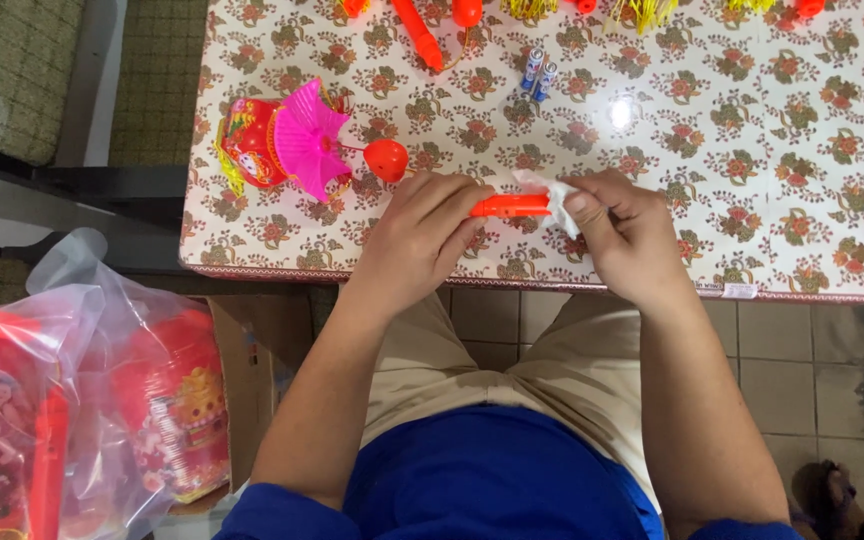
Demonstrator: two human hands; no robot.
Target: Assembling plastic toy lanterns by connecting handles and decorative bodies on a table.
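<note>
Head view: orange stick (510, 206) lies horizontal, long axis left to right, held above the near edge of the floral-covered table (752, 180). Left hand (418, 236) is clenched around its left part; right hand (624, 226) pinches a white tissue (550, 190) against its right end. Both stick ends are hidden under fingers and tissue. The stick spans the gap between the hands. Pink-and-red lantern (287, 143) sits just left of the left hand; plastic bag (72, 400) is cut off at the frame's lower left.

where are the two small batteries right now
In the head view, the batteries lie side by side near the table's far edge, beyond both hands and right of an orange stick.
</note>
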